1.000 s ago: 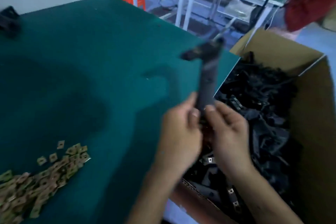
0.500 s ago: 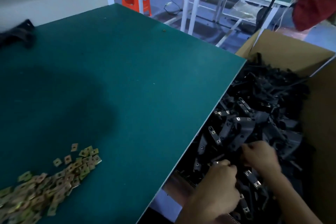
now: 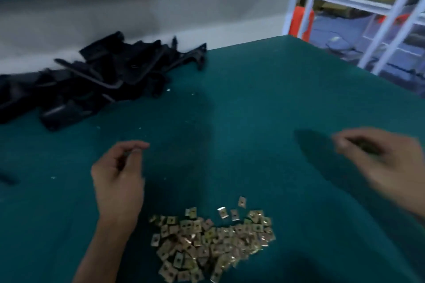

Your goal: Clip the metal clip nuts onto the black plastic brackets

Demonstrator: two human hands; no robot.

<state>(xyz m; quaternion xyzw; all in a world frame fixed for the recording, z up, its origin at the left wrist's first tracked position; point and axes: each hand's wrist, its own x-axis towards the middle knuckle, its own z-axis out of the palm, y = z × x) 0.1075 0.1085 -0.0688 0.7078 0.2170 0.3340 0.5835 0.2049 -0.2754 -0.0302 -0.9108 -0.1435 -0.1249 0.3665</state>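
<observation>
A heap of brass-coloured metal clip nuts (image 3: 207, 243) lies on the green table (image 3: 264, 99) near its front edge. A pile of black plastic brackets (image 3: 103, 76) sits at the back left of the table. My left hand (image 3: 119, 174) hovers above the table just left of the nuts, fingers loosely curled, with nothing visible in them. My right hand (image 3: 379, 158) is motion-blurred at the right, above the table and apart from the nuts, its fingers loosely bent around a shadowed palm. Neither hand touches a bracket or a nut.
A pale wall runs behind the table's far edge. White metal shelving legs (image 3: 391, 20) and an orange stool (image 3: 301, 23) stand beyond the table's right corner. A small dark piece (image 3: 8, 179) lies at the left edge. Tiny light specks dot the mat.
The bracket both hands held went into the cardboard box of brackets at the right. The view has swung left, and both hands now hover over the table by the nuts.
</observation>
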